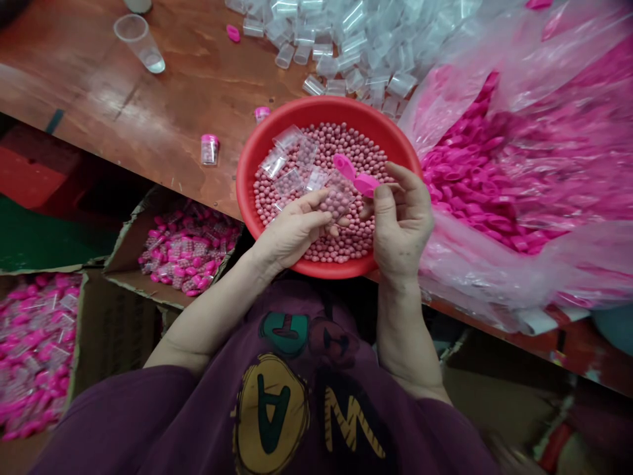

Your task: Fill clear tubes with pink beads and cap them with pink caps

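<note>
Over a red basin (250, 218) of pink beads (341, 142), my left hand (297, 227) grips a small clear container (336, 198) that looks full of beads. Between the thumb and fingers of my right hand (403, 221) is a bright pink flip-top cap (364, 185), its two halves spread apart. The cap is just right of the container, and I cannot tell whether they touch. Several clear containers (288, 181) lie on the beads at the basin's left side.
Clear containers (341, 39) are heaped at the back. A plastic bag (539, 277) of pink caps (475, 178) lies right. Left are capped containers (210, 150), a clear cup (141, 43), and cardboard boxes (113, 260) of filled ones below the table edge.
</note>
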A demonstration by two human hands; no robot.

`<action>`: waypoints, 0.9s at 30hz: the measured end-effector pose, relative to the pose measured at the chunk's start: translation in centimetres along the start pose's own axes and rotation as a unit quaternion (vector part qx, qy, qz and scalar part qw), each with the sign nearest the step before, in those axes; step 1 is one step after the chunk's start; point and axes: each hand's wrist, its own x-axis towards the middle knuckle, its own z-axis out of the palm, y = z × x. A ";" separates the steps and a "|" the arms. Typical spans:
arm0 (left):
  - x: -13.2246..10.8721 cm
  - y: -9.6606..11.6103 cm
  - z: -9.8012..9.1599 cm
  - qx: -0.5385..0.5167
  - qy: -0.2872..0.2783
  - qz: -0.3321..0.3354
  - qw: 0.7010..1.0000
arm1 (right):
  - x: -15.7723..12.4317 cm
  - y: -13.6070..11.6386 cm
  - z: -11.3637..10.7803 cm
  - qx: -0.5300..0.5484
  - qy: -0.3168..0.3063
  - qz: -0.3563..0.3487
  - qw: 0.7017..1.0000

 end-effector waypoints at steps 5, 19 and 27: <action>0.0 0.4 0.5 0.005 -0.014 -0.010 1.000 | -0.1 -0.3 -0.2 0.021 -0.036 0.023 0.999; 0.1 0.3 0.1 -0.010 0.008 -0.026 1.000 | 0.2 0.1 -0.4 0.001 -0.027 0.014 1.000; 0.1 -0.1 0.2 -0.017 0.023 -0.009 1.000 | -0.5 -1.1 0.7 -0.035 -0.045 -0.061 0.997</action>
